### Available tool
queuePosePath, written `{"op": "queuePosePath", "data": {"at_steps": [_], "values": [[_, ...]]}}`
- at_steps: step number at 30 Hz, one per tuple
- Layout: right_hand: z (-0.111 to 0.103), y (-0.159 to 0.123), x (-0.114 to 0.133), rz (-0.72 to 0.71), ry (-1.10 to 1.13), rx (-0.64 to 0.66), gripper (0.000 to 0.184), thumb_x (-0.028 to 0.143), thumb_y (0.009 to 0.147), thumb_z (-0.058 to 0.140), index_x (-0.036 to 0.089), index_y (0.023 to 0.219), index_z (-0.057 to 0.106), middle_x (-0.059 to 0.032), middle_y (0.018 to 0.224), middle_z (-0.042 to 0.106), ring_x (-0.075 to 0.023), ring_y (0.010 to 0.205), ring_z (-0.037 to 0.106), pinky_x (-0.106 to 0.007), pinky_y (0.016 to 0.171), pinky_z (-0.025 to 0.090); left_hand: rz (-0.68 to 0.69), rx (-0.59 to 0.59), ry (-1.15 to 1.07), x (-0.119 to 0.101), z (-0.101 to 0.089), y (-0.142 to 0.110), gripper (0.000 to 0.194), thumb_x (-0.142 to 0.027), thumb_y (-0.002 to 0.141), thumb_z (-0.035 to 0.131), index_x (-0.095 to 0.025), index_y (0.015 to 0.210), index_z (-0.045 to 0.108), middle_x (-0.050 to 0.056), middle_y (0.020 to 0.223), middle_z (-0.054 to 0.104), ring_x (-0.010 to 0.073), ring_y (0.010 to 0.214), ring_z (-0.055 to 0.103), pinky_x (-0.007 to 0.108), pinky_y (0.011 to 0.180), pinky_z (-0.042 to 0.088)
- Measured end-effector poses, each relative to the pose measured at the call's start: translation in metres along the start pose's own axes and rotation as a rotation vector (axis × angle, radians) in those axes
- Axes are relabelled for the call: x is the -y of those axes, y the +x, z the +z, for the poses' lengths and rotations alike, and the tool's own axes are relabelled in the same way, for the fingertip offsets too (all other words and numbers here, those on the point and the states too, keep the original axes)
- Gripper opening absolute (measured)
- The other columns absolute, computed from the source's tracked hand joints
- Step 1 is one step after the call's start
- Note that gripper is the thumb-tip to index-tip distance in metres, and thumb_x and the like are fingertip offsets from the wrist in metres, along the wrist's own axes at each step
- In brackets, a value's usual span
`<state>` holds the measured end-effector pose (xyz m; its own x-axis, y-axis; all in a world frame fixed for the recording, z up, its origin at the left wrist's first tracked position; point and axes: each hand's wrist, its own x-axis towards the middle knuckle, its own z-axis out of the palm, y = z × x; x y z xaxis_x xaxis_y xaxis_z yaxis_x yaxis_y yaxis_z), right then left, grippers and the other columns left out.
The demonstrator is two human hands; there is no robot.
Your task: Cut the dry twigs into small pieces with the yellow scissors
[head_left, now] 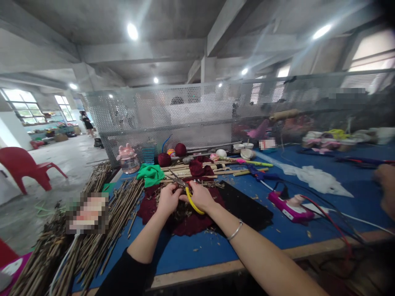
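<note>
My right hand (200, 196) grips a pair of scissors (191, 202) by its yellow handle, and the metal blades point up and to the left. Close beside it, my left hand (168, 199) has its fingers drawn together; whatever is between them is too small to make out. Both hands are over a dark red cloth (191, 229) strewn with dry plant clippings (182, 211). A black cloth or mat (245, 205) lies to the right of it. Directly beyond the hands are thin bamboo-like sticks (179, 168).
Long dry stalks (115, 222) are heaped on the left. A green cloth (150, 174), a pink jar (128, 158) and dark red balls (180, 149) stand behind. To the right are a magenta power strip (290, 209) with cables, a glue gun (262, 174) and another person's blurred hand (387, 185).
</note>
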<state>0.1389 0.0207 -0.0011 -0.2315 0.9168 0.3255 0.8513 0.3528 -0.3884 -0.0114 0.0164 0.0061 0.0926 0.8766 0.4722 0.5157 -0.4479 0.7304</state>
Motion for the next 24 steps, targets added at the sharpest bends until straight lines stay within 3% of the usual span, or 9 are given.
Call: {"op": "queuePosePath", "data": {"at_steps": [3, 9, 16, 24], "values": [[-0.0022, -0.0007, 0.002, 0.017, 0.022, 0.004, 0.047, 0.06, 0.066, 0.056, 0.02, 0.089, 0.046, -0.0029, 0.077, 0.06, -0.0181, 0.07, 0.057, -0.023, 0.055, 0.027, -0.019, -0.023, 0.025, -0.0015, 0.0002, -0.0009, 0.016, -0.02, 0.073, 0.051, -0.014, 0.076, 0.066, 0.006, 0.077, 0.067, 0.0175, 0.075, 0.058, 0.03, 0.073, 0.043], [-0.004, -0.0007, 0.002, 0.064, 0.071, 0.021, 0.042, 0.056, 0.067, 0.057, 0.021, 0.087, 0.045, -0.0019, 0.077, 0.06, -0.0174, 0.069, 0.056, -0.022, 0.053, 0.026, -0.079, -0.065, -0.168, -0.0057, 0.0011, -0.0023, 0.025, -0.027, 0.075, 0.052, -0.015, 0.092, 0.066, 0.008, 0.094, 0.067, 0.0195, 0.086, 0.06, 0.031, 0.081, 0.044], [0.001, 0.0001, 0.0029, 0.043, 0.132, 0.037, 0.045, 0.055, 0.069, 0.057, 0.019, 0.091, 0.043, -0.0046, 0.083, 0.059, -0.0172, 0.072, 0.056, -0.022, 0.056, 0.028, -0.118, -0.062, -0.156, -0.0062, 0.0026, -0.0025, 0.026, -0.027, 0.076, 0.05, -0.016, 0.092, 0.067, 0.007, 0.094, 0.068, 0.0205, 0.087, 0.061, 0.033, 0.082, 0.044], [0.0029, 0.0025, 0.0028, 0.05, 0.01, -0.009, 0.046, 0.062, 0.067, 0.053, 0.02, 0.082, 0.046, -0.0021, 0.072, 0.058, -0.016, 0.065, 0.055, -0.022, 0.052, 0.023, -0.12, -0.111, -0.123, -0.0061, 0.0017, -0.0037, 0.027, -0.028, 0.076, 0.05, -0.015, 0.092, 0.067, 0.007, 0.092, 0.068, 0.0191, 0.083, 0.062, 0.03, 0.078, 0.045]]}}
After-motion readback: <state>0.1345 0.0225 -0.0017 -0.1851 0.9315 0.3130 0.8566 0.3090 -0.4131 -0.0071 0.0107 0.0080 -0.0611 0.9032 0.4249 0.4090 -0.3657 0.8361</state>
